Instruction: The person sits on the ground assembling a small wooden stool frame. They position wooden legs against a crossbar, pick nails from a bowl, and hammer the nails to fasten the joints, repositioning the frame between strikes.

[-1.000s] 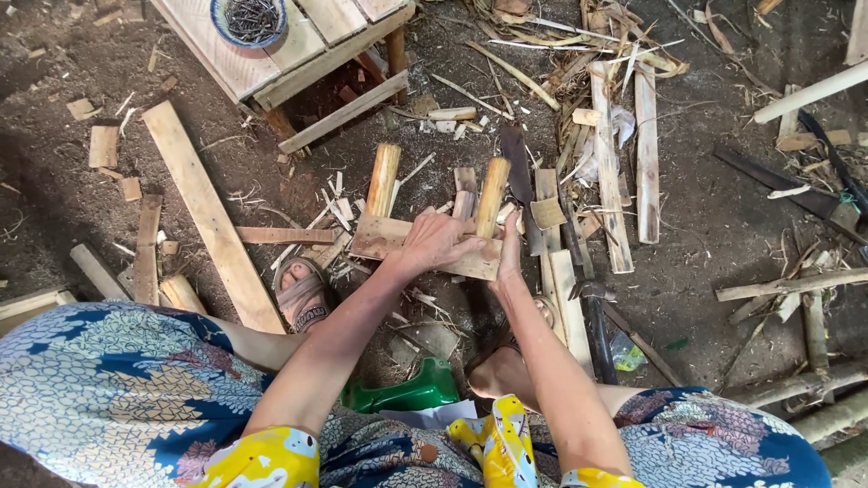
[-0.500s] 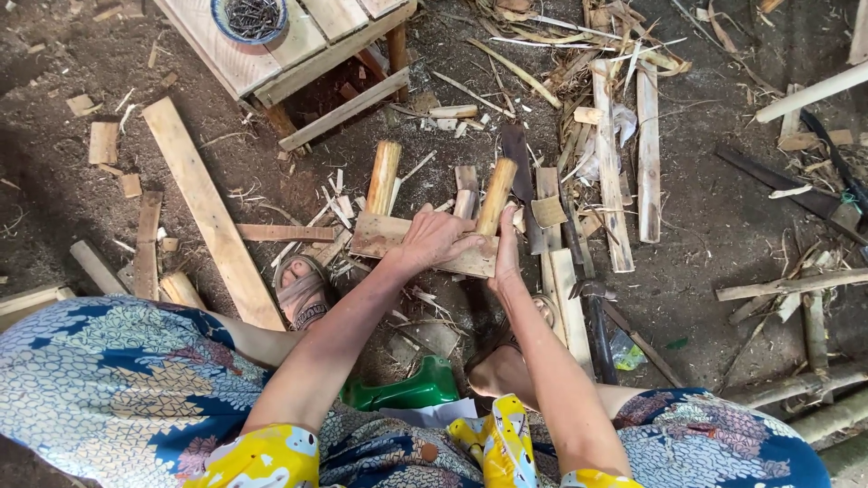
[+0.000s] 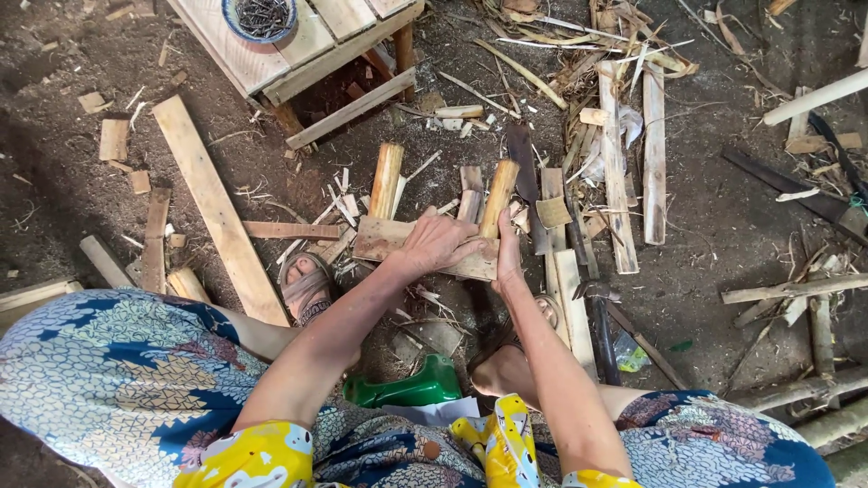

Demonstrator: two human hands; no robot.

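Observation:
A flat wooden board [image 3: 384,237] lies crosswise on the dirt ground in front of me, with two round bamboo pieces sticking out beyond it. My left hand [image 3: 438,244] presses down on the board's middle, fingers spread over it. My right hand [image 3: 504,258] grips the near end of the right bamboo piece [image 3: 499,194] at the board's right end. The left bamboo piece [image 3: 386,179] stands apart from both hands. My sandalled foot [image 3: 307,287] rests just left of the board.
A wooden stool frame [image 3: 312,54] with a bowl of nails [image 3: 263,15] stands at the top. A long plank [image 3: 217,206] lies left, slats [image 3: 617,172] and scraps right. A hammer [image 3: 599,316] lies near my right forearm; a green plastic object [image 3: 407,389] sits between my knees.
Both hands stay on the board and the right bamboo piece; they have shifted only slightly. Nothing else has moved.

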